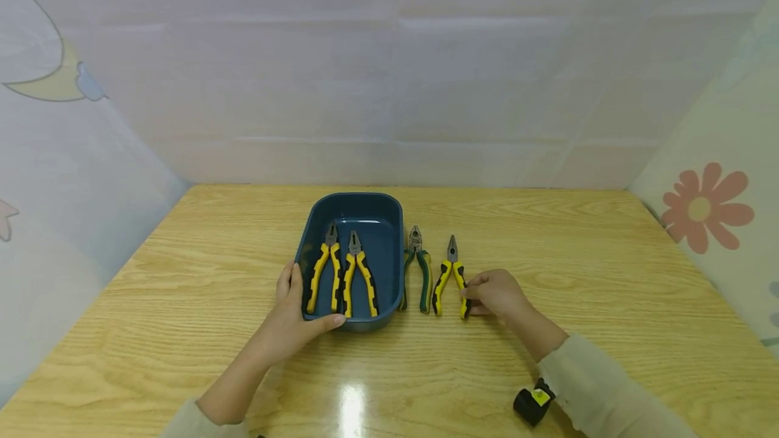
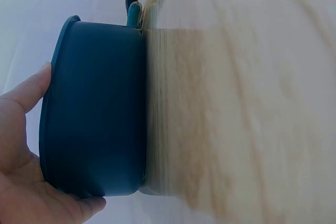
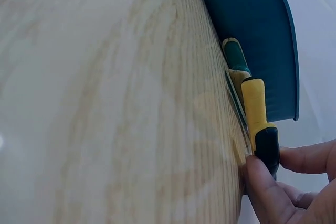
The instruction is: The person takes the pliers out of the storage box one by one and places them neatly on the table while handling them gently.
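Note:
A dark blue tray (image 1: 387, 255) stands on the table, and my left hand (image 1: 286, 330) grips its near left corner, thumb on the rim and fingers along the outer side. Inside lie two yellow-and-black pliers (image 1: 336, 276), side by side, noses pointing away. Just right of the tray are green-handled pliers (image 1: 425, 282), partly hidden by the tray wall. Beside them, needle-nose pliers (image 1: 442, 282) with yellow-and-black handles rest on the table. My right hand (image 1: 499, 295) pinches their right handle; the right wrist view shows thumb and fingers around the handle end (image 3: 266, 145).
The wooden table (image 1: 584, 249) runs back to a pale draped wall (image 1: 389, 86). A small black device (image 1: 531, 407) with a yellow label is by the right sleeve. A cloth with a red flower (image 1: 700, 208) hangs at the right.

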### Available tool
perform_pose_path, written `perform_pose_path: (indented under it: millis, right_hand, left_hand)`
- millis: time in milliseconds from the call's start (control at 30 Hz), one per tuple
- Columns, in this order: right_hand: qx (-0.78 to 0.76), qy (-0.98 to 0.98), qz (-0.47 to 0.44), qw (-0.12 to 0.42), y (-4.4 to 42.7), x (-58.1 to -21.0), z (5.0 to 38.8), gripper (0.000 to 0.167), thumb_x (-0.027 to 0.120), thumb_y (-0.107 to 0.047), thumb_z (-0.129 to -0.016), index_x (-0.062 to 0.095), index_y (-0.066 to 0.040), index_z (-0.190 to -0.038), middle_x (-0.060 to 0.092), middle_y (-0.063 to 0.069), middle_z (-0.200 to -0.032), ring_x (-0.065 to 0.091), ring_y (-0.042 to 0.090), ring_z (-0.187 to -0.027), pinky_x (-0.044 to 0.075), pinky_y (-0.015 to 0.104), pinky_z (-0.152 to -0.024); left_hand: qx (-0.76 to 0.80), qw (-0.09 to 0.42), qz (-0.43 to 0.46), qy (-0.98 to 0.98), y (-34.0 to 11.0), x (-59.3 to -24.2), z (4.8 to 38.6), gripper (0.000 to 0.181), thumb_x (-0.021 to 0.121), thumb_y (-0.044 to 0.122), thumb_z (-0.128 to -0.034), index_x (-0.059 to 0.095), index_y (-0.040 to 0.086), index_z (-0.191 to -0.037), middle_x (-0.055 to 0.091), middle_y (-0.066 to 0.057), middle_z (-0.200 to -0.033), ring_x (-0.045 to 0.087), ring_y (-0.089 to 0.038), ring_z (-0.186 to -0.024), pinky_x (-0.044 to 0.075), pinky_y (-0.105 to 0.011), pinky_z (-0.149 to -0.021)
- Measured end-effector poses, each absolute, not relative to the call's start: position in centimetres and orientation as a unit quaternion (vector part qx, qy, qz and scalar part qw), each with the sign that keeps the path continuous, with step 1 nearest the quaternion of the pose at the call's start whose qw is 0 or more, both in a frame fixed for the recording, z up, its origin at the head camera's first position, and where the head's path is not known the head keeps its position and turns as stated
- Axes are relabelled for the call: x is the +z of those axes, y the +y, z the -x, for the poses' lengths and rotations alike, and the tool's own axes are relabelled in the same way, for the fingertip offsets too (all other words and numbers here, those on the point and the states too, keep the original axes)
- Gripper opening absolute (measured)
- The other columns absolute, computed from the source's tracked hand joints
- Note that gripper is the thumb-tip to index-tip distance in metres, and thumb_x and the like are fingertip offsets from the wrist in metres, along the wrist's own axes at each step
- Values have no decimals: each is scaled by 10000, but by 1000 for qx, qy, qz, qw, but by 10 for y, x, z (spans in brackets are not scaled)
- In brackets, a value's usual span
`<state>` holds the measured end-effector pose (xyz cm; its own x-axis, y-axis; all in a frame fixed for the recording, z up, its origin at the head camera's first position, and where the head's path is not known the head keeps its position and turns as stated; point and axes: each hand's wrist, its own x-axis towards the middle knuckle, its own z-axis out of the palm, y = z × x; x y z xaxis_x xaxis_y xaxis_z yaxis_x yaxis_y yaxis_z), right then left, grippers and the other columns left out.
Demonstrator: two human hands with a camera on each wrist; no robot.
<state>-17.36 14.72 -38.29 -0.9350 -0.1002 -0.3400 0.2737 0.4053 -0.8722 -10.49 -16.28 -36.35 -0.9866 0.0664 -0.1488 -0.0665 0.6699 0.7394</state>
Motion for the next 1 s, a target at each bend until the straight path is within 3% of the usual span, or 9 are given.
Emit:
perform_pose_path:
  millis: [433, 700, 1000]
  right_hand:
    - [-524, 836, -38, 161, 146, -383, 172, 149, 570, 14, -790, 538, 122, -888, 525, 130, -822, 542, 150, -634, 498, 294, -584]
    - [-496, 853, -23, 158, 145, -383, 172, 147, 588, 14, -780, 547, 119, -874, 482, 234, -1028, 565, 181, -693, 498, 300, -584]
    - [-507, 845, -19, 168, 147, -381, 170, 177, 575, 17, -787, 516, 131, -908, 524, 172, -855, 563, 168, -659, 497, 316, -605]
  left_hand:
    - [405, 81, -3, 911, -163, -365, 105, 1123, 640, 499, -698, -165, 65, -1350, -226, -95, -1386, -6, -392, -1251, 195, -540, -937]
    - [406, 84, -3, 910, -163, -363, 105, 1121, 639, 493, -703, -170, 60, -1348, -232, -100, -1383, 19, -408, -1246, 208, -540, -932]
    - [404, 79, -7, 911, -163, -363, 105, 1120, 643, 488, -702, -156, 48, -1351, -223, -96, -1386, 17, -400, -1248, 204, -541, -933]
